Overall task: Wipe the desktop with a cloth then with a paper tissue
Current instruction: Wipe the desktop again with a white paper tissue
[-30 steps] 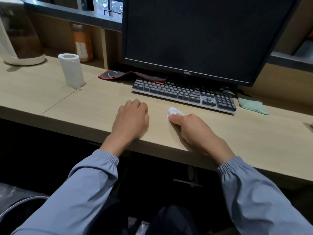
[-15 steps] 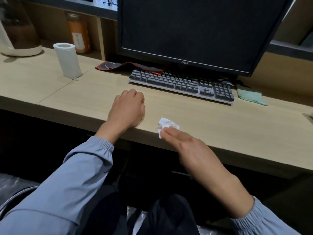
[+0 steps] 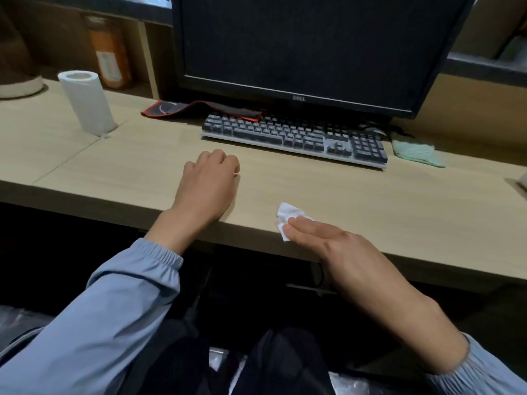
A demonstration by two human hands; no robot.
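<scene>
Right hand has pulled back from just in front of the keyboard a second ago to the near edge of the desktop, dragging the paper tissue with it; barely any change over the last half second. Left hand hasn't shifted on the desk. Right hand: fingers straight and together, tips pressing down on the crumpled white tissue, not curled round it; wrist and forearm hang off the front edge. Tissue sits on the desktop right at the front edge, partly under the fingertips, the rest sticking out to the left and ahead of them. Left hand: fingers tucked under in a loose fist, knuckles up, nothing in it, resting on the desktop left of the tissue and apart from it, between desk edge and keyboard. Green cloth lies flat on the desk just beside the right end of the keyboard, well apart from both hands. Dark monitor stands behind the keyboard. Red-edged black mat lies bunched at the keyboard's rear left corner. White paper roll stands upright at far left on the desk, with an orange jar in the cubby behind it. Blue-grey sleeve on the left arm reaches the wrist; the right one is pushed up the forearm.
</scene>
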